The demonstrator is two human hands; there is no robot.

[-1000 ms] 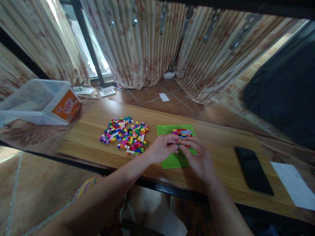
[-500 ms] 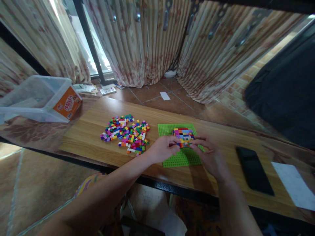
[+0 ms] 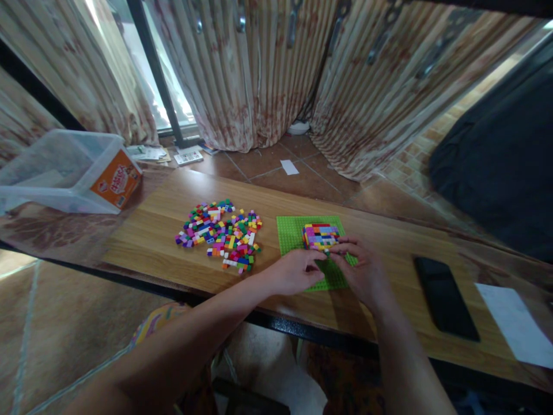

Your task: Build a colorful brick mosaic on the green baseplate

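A block of multicoloured toy bricks point(image 3: 320, 235) stands on the green studded baseplate point(image 3: 289, 227). My left hand point(image 3: 298, 272) is at the block's near side, fingers curled, with its fingertips beside the lower edge; what they hold, if anything, is hidden. At the near right corner is my right hand point(image 3: 360, 268), its thumb and fingers pinched together by a small dark green brick point(image 3: 327, 252). Both sets of fingertips nearly meet there. The hands cover part of the block's front and of the baseplate.
Loose coloured bricks point(image 3: 231, 236) lie heaped left of the baseplate on the wooden board point(image 3: 151, 230). A clear plastic box point(image 3: 64, 193) with an orange label stands far left. On the right are a black phone point(image 3: 447, 298) and a white paper point(image 3: 514, 323).
Both hands have drawn slightly towards me, off the block's top to its near edge. More of the block's upper surface shows, and the small green brick is visible between the fingertips.
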